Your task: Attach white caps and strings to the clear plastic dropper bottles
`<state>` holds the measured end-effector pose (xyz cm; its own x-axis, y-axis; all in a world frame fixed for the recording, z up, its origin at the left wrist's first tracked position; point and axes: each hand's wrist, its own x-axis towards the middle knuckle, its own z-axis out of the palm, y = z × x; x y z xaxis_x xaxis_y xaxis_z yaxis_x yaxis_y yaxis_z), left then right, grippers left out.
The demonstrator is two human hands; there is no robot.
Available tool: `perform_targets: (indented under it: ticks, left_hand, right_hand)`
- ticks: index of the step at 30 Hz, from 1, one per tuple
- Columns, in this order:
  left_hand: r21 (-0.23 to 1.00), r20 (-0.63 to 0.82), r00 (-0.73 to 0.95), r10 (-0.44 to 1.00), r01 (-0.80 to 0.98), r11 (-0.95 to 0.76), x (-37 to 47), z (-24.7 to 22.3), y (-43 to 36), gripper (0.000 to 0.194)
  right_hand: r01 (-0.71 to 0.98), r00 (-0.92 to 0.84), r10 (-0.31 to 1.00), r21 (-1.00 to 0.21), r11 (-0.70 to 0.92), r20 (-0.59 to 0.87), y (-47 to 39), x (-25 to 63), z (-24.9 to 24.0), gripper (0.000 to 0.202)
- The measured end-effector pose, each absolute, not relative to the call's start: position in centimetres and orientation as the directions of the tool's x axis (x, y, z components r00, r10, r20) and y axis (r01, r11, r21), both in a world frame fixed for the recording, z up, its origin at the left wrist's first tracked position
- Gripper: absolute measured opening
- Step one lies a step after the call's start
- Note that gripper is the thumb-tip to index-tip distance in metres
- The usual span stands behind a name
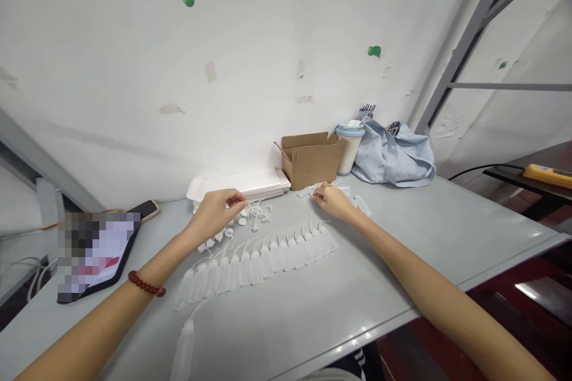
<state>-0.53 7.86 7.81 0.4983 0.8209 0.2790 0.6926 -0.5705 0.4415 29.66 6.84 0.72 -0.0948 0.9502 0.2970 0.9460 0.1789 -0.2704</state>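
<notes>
My left hand [221,209] hovers with its fingers pinched over a small pile of white caps with thin straps [257,214]. What lies between those fingertips, if anything, is too small to name. My right hand [333,199] is closed at the fingertips beside some clear plastic pieces [306,191], in front of the carton; its grip is hidden. Between my arms, a slanting row of small translucent bottles [257,268] lies side by side, thin white strands at their necks. One more bottle [182,350] with a long strand lies nearer me.
White flat boxes [241,181] are stacked against the wall, next to an open cardboard carton [313,164]. A blue-lidded cup [351,149] and a light blue cloth bag [393,155] stand at the back right. A tablet [102,262] and a phone [149,210] lie at left.
</notes>
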Motion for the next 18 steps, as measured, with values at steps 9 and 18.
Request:
perform_targets:
  ticks: [9, 18]
  left_hand:
    - [0.449, 0.290, 0.429, 0.855, 0.728, -0.518, -0.9, 9.9, 9.2, 0.027]
    - [0.537, 0.193, 0.384, 0.903, 0.729, -0.425, -1.1, 9.9, 9.2, 0.028]
  right_hand:
    - [0.967, 0.024, 0.966, -0.250, 0.043, 0.259, 7.0, 30.3, 0.7, 0.013]
    - [0.972, 0.172, 0.962, -0.194, -0.132, 0.210, 6.5, 30.1, 1.4, 0.021]
